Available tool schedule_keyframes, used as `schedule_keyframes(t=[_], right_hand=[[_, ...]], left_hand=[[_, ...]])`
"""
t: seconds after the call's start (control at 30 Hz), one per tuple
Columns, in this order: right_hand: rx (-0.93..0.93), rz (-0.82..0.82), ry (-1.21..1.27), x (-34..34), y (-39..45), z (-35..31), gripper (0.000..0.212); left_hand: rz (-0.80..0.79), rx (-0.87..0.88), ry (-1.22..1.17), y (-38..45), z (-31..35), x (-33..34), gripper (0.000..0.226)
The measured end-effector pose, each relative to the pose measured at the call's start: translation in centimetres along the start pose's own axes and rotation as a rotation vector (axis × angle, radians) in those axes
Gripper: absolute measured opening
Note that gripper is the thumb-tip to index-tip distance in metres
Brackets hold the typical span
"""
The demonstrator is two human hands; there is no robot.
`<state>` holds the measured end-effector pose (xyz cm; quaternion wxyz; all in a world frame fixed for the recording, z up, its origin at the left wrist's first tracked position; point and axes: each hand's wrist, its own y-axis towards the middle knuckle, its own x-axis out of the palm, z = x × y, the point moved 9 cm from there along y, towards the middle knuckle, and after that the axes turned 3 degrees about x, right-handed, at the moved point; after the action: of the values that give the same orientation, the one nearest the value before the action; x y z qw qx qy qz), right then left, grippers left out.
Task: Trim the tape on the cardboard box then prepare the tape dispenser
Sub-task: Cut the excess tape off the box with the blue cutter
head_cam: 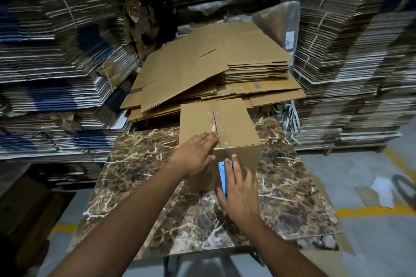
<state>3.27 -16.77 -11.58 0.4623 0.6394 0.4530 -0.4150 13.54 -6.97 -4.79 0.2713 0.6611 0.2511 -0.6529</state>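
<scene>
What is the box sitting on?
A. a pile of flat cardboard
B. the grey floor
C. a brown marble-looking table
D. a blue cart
C: the cardboard box stands on the brown table with white veins, while the pile of flat cardboard lies behind it and the grey floor is lower down at the side.

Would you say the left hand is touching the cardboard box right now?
Touching. The head view shows the left hand lying flat on the cardboard box, fingers across its near top edge beside the clear tape.
</scene>
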Motion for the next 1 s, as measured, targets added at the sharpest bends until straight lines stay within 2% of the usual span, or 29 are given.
schedule_keyframes(t=[0.1, 0.2, 0.33, 0.53, 0.73, 1.0], right_hand=[[0.051, 0.030, 0.013, 0.6, 0.0, -0.3, 0.101], [0.060, 0.085, 0.045, 1.5, 0.1, -0.7, 0.093], [0.118, 0.160, 0.078, 2.1, 0.1, -1.0, 0.080], [0.215, 0.181, 0.117, 2.8, 0.3, -1.2, 0.080], [0.187, 0.181, 0.116, 2.3, -0.1, -1.1, 0.079], [0.071, 0.181, 0.266, 0.9, -1.2, -0.8, 0.089]], left_hand=[[-0.024, 0.110, -0.049, 1.3, 0.0, 0.8, 0.063], [-0.014, 0.147, -0.102, 1.8, -0.2, 1.7, 0.060], [0.094, 0.143, -0.128, 2.2, -0.6, 1.5, 0.057], [0.157, 0.064, -0.217, 3.0, -1.1, 0.9, 0.056], [0.184, 0.065, -0.280, 3.4, -1.3, 1.2, 0.053], [0.099, 0.032, -0.275, 3.6, -1.2, 1.4, 0.054]])
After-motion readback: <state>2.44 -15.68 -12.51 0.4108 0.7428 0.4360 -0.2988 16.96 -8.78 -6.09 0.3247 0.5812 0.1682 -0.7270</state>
